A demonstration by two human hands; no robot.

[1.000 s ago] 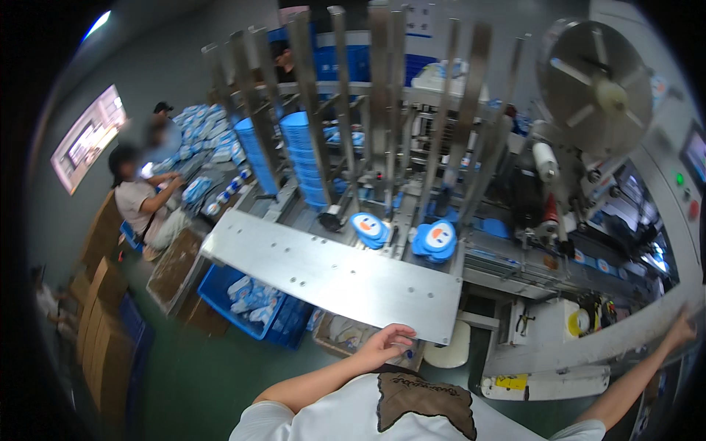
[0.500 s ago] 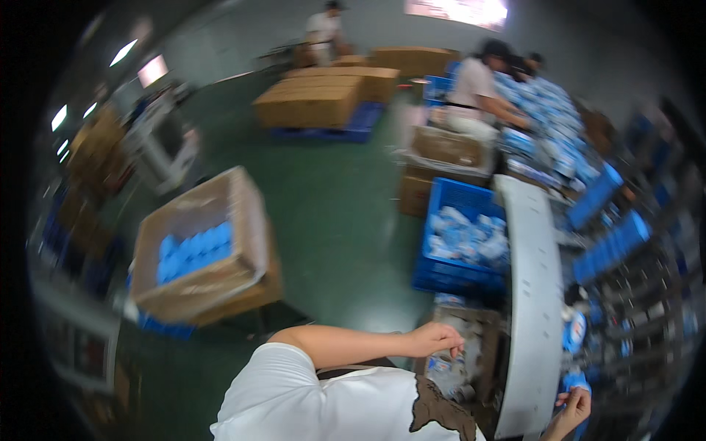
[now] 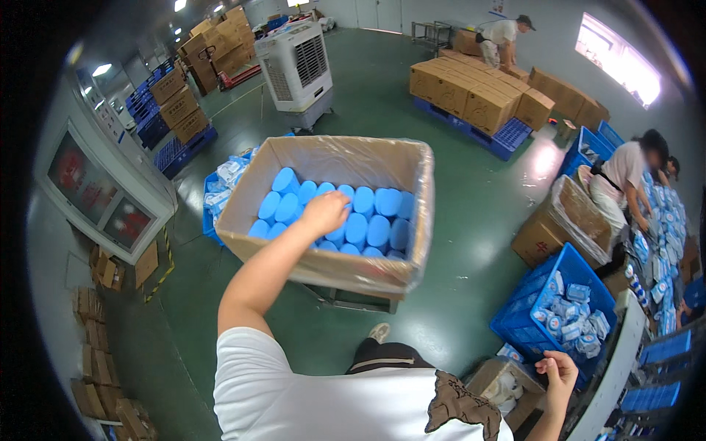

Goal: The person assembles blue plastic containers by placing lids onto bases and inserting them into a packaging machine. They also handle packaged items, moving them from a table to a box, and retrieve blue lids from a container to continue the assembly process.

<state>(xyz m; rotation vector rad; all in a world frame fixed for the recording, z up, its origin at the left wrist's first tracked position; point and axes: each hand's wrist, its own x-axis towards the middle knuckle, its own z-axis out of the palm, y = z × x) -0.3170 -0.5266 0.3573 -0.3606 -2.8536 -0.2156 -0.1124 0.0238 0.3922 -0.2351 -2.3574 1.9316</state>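
At the left, just behind the carton, we see a heap of wrapped packs. In the centre stands the open, plastic-lined carton, where the blue oval pieces sit side by side in close rows, all below the rim. Many remain inside, so we judge that a good share of the handling is left. To the right and nearer us, a blue crate holds a pile of white-and-blue packs, which we take as finished ones; we cannot tell how many make a full load. At the far right edge, beyond the pale metal plate, blue stacks stand in the machine.

As for fingers, our left hand is inside the carton, palm down, over the middle of the rows. Its fingers are bent over the tops and seem to touch a piece, but the hand hides the contact, so we cannot tell whether it grasps one or only rests there. Our right hand, well apart at the near right, hangs between the crate and the plate; its fingers are loosely half curled, unclenched, with nothing visible in them.
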